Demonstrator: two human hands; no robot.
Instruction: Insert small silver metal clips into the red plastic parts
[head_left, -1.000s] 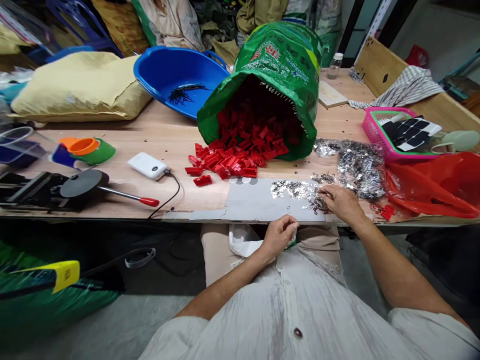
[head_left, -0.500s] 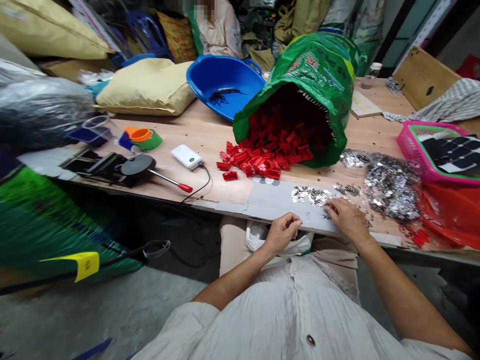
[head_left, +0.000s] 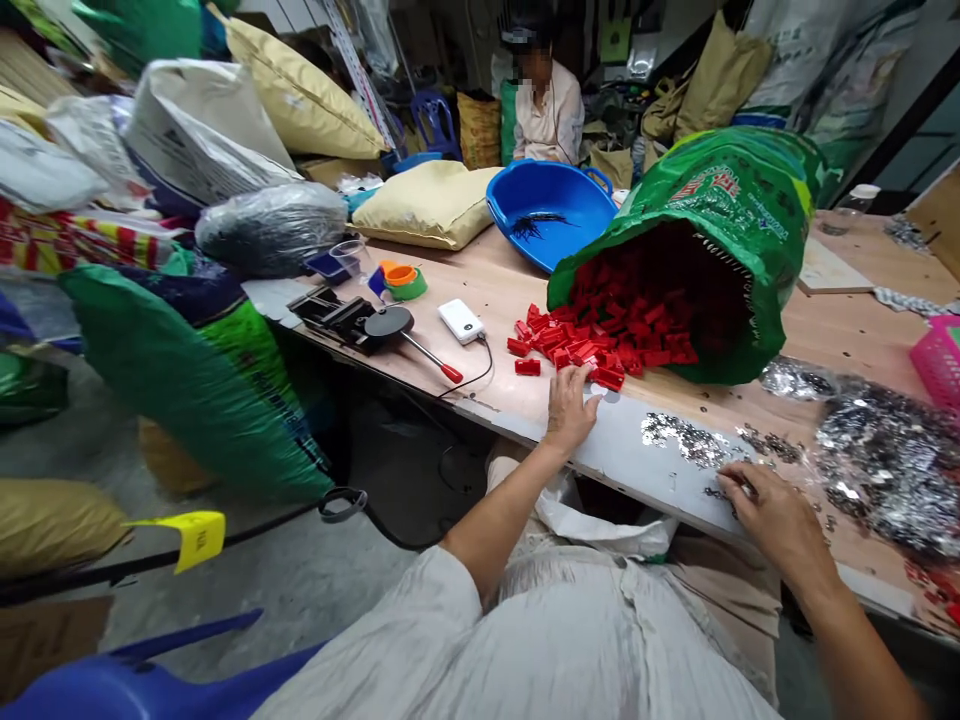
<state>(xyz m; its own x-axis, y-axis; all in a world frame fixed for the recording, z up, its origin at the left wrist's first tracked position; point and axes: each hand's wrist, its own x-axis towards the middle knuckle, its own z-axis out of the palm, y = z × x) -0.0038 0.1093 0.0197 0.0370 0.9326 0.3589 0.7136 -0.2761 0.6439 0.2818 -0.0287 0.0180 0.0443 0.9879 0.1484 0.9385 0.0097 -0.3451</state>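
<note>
My left hand (head_left: 571, 408) reaches to the near edge of a pile of red plastic pieces (head_left: 559, 335), fingers stretched forward and thumb apart. Its fingertips touch or nearly touch the closest pieces; I cannot tell which. The pile spills from the mouth of a green sack (head_left: 720, 190) lying on its side. My right hand (head_left: 776, 515) rests low over the grey board (head_left: 622, 430), thumb and forefinger drawn together beside small dark metal bits. Whatever is between those fingertips is too small to make out. Just beyond lie many small shiny metal parts (head_left: 686, 438).
A clear bag of metal parts (head_left: 885, 460) lies at right. A hand press (head_left: 352, 318) with a red-tipped lever (head_left: 450, 373) and a white power bank (head_left: 460, 321) with cable are at left. Behind stand a blue basin (head_left: 551, 200) and a cream sack (head_left: 427, 205). A person (head_left: 551, 110) sits beyond.
My left hand has gone from above my lap, fingers curled, forward to the red pieces, opening. My right hand stays by the metal parts. The view has swung left.
</note>
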